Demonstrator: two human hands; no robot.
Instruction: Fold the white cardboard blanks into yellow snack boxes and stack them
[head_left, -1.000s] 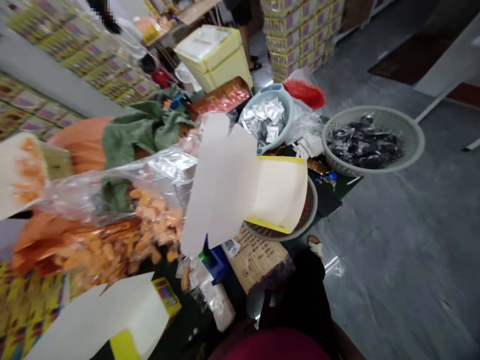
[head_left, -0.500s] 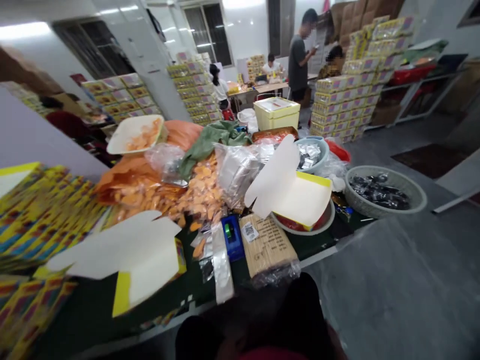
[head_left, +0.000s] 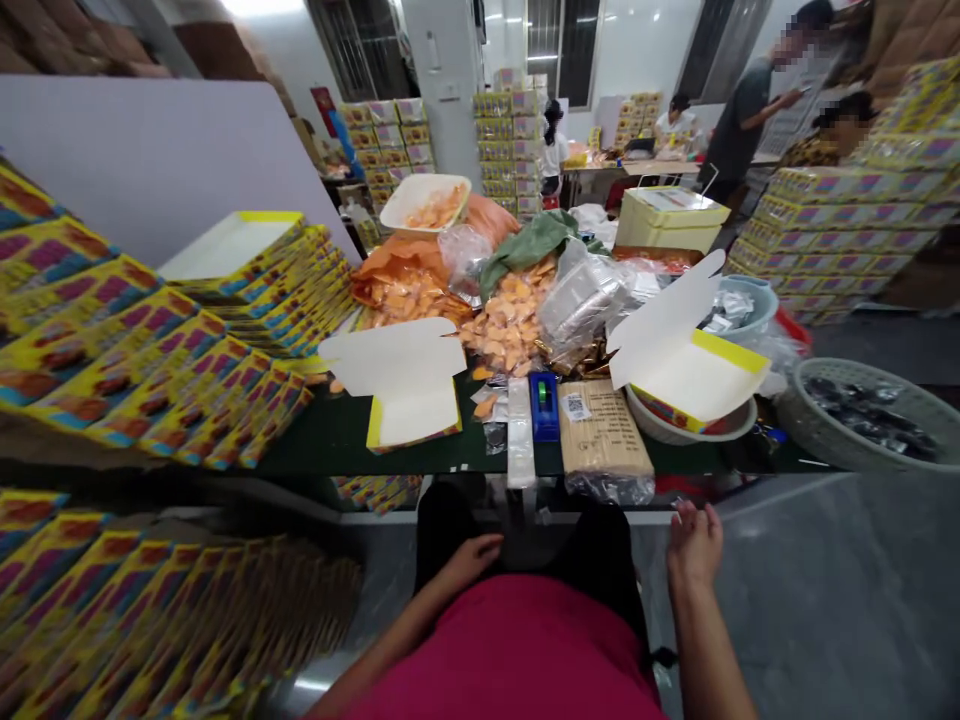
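Observation:
My left hand (head_left: pixel 470 558) rests on my left knee with the fingers curled loosely over the dark trousers, holding nothing. My right hand (head_left: pixel 694 541) hangs beside my right knee, fingers slightly apart and empty, just below the table's front edge (head_left: pixel 450 470). On the green table in front of me lies an open yellow-and-white carton (head_left: pixel 401 385). A second open carton (head_left: pixel 686 360) sits on a bowl to the right. Between them are a blue tape dispenser (head_left: pixel 544 405) and a wrapped brown pack (head_left: pixel 604 440).
Stacks of flat yellow cartons (head_left: pixel 150 350) fill the left side and the floor below. Heaps of orange snacks (head_left: pixel 502 320) in bags lie mid-table. A grey basket of dark packets (head_left: pixel 874 410) stands at the right. Other people work at far tables beyond box stacks.
The view has swung left and downward from the table's right end to face it squarely. Both my hands and my lap have come into view at the bottom.

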